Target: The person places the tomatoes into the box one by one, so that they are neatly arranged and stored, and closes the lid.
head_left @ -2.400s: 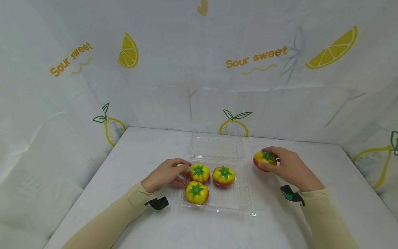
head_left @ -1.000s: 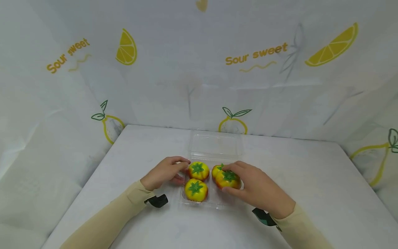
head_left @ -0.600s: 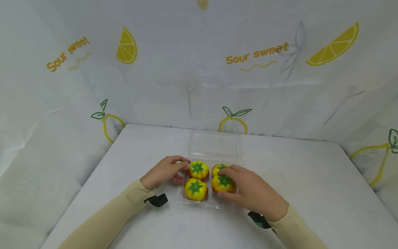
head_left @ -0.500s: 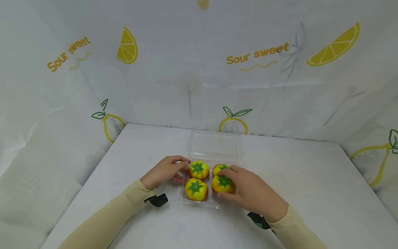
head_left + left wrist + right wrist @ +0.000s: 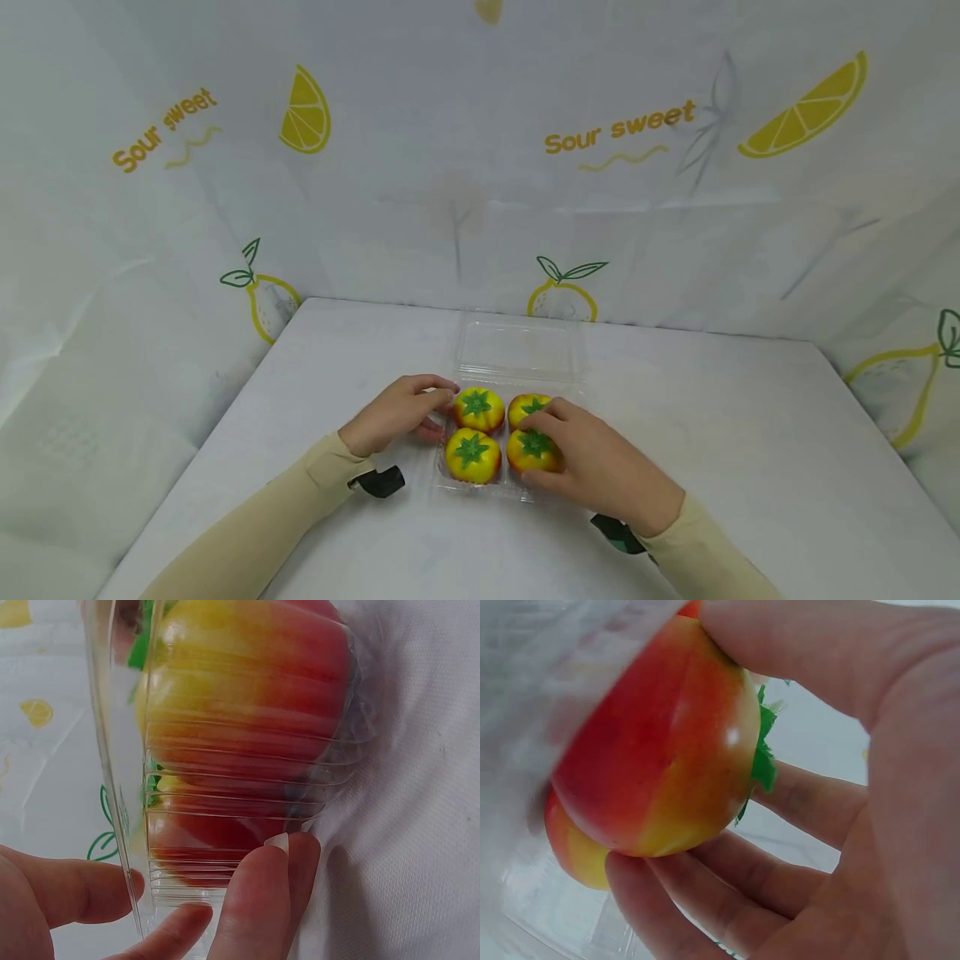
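Note:
A clear plastic clamshell container [image 5: 483,489] lies with its lid open toward the back. Two yellow-red toy tomatoes with green star tops, a far one [image 5: 480,402] and a near one [image 5: 472,467], occupy its left side. Another tomato [image 5: 521,407] sits at the far right, partly behind my right fingers. My right hand [image 5: 607,467] grips the front-right tomato [image 5: 660,742], thumb and fingers round its sides, within the container. With my left hand [image 5: 393,417] I hold the container's left edge; its fingertips [image 5: 259,889] press the ribbed outer wall.
The transparent lid [image 5: 517,346] lies back flat behind the fruit. White cloth covers the table [image 5: 720,400], and a white backdrop [image 5: 420,150] with lemon prints rises along its back and left. Each wrist carries a dark strap-on piece.
From the right of the container, my right hand has brought its tomato left and forward into the front-right spot, shifting slightly left at the end. My left hand has stayed at the edge.

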Available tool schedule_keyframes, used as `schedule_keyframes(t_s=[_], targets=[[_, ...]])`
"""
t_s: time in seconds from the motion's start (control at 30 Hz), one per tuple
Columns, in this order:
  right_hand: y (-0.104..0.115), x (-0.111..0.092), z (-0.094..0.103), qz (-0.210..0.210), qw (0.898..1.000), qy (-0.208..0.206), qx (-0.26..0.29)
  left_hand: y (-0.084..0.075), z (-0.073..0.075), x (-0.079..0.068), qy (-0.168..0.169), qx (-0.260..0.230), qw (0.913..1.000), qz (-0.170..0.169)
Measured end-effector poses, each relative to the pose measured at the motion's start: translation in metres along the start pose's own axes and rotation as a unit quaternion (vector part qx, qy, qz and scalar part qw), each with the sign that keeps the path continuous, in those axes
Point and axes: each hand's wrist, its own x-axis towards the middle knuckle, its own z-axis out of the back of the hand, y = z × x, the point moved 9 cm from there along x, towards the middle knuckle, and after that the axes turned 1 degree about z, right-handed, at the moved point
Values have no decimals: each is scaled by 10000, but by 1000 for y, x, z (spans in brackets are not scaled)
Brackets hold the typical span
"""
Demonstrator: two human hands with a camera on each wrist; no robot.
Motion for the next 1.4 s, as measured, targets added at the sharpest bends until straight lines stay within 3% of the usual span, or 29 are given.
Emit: schedule_keyframes(t_s=[0.73, 1.0, 1.4], targets=[[-8, 2, -13, -192, 9995, 236, -68, 0, -1, 1, 24, 68, 10000, -58], [-11, 1, -14, -437, 9984, 359, 12, -2, -1, 0, 60, 44, 9999, -94], [-10, 1, -13, -316, 9989, 342, 39, -3, -1, -2, 48, 102, 9999, -69]])
